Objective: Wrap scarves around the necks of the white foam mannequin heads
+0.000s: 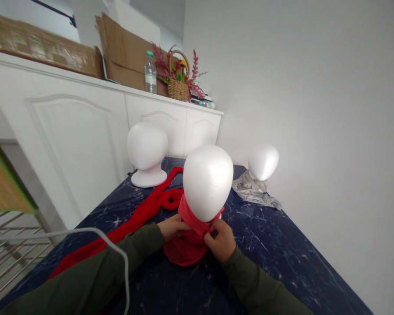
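Note:
A white mannequin head (pixel 208 179) stands in front of me with a coral-red scarf (pixel 192 245) wrapped round its neck and spread over its base. My left hand (pixel 173 227) grips the scarf at the left of the neck, its fingertips partly hidden in the folds. At the right front of the neck, my right hand (pixel 221 239) is closed, pinching the scarf's edge between thumb and fingers. Behind the left forearm lies a long bright red cloth (pixel 144 214), one end rolled in a loop next to the head.
A bare white mannequin head (pixel 147 148) stands back left; another head (pixel 263 162) at right has a grey scarf (pixel 254 192) about its base. Dark blue marbled table (pixel 282 249). White cabinets bear boxes, a water bottle (pixel 150 72) and a flower basket (pixel 178 89). A white cable (pixel 111 245) crosses lower left.

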Tool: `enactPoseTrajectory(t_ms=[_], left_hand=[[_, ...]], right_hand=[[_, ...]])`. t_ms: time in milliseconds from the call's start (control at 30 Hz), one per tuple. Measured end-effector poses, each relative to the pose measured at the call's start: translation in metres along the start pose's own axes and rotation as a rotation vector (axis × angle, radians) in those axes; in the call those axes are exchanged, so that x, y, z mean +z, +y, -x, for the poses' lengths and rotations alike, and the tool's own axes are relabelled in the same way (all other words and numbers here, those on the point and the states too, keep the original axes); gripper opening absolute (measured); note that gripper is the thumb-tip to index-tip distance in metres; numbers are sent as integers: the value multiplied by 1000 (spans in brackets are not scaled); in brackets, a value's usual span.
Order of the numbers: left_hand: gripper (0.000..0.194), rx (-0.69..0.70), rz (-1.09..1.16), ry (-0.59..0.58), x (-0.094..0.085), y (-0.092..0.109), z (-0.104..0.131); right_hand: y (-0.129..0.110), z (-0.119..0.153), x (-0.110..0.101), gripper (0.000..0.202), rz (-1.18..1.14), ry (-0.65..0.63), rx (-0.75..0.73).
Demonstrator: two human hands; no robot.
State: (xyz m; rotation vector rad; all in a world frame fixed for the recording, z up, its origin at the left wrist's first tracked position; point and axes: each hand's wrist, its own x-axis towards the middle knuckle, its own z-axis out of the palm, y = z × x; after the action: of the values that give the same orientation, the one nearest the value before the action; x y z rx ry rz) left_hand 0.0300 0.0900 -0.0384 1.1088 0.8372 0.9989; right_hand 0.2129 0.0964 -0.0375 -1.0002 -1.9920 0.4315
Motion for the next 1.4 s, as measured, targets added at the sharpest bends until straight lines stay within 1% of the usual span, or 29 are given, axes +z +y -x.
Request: enactPoseTrajectory(t_ms=[67, 100, 167, 267, 400, 467, 500, 533, 600, 667, 733, 800, 867, 900, 1067, 1133, 1233, 1300, 1400], left_hand=[[44, -34, 104, -32, -4, 3, 0], [44, -66, 114, -39, -6, 4, 0], [43, -124, 105, -41, -11, 8, -1], [43, -183, 61, -89, -19, 14, -1], [44, -194, 26, -144, -24, 19, -5], [45, -164, 52, -174, -23, 17, -6], [45, -142, 77, -187, -22, 15, -7], [45, -121, 105, -196, -21, 13, -7], [45, -84, 153, -178, -18, 8, -6], [41, -58, 174, -131, -17, 4, -5], [37, -40, 166, -107, -17, 0, -4], [35, -29, 154, -121, -18, -2, -5], [35, -10, 141, -147, -19, -4, -7], [35, 2, 132, -158, -19, -5, -8], [34, 55, 84, -229, -16, -7, -8], [35, 68, 41, -229, -14, -5, -7], [34, 93, -39, -227, -11, -1, -4], [29, 114, -97, -239, -10, 0, -3], [30, 135, -159, -267, -8, 1, -3]], right_hand=[[6, -4, -4, 15, 30, 6, -8], [9, -6, -7, 15, 47, 11, -12], [17, -11, -13, 15, 84, 21, -17], [26, -18, -22, 13, 157, 26, -31], [33, -25, -27, 8, 282, 1, -143], [37, -26, -24, 5, 290, -5, -188], [40, -26, -22, 5, 274, -3, -187], [43, -25, -18, 5, 254, 6, -169], [50, -23, -11, 1, 213, 56, -87], [57, -20, -5, 19, 142, 95, 20], [60, -17, -2, 43, 10, 51, 98], [58, -16, -1, 54, -130, -56, 125], [55, -16, -1, 54, -218, -110, 127], [52, -16, -2, 53, -245, -109, 129], [50, -19, 1, 51, -385, 19, 190], [54, -19, 5, 53, -511, 53, 241], [62, -20, 10, 61, -709, 62, 396], [66, -20, 12, 62, -781, 86, 483], [69, -21, 12, 54, -829, 139, 501]])
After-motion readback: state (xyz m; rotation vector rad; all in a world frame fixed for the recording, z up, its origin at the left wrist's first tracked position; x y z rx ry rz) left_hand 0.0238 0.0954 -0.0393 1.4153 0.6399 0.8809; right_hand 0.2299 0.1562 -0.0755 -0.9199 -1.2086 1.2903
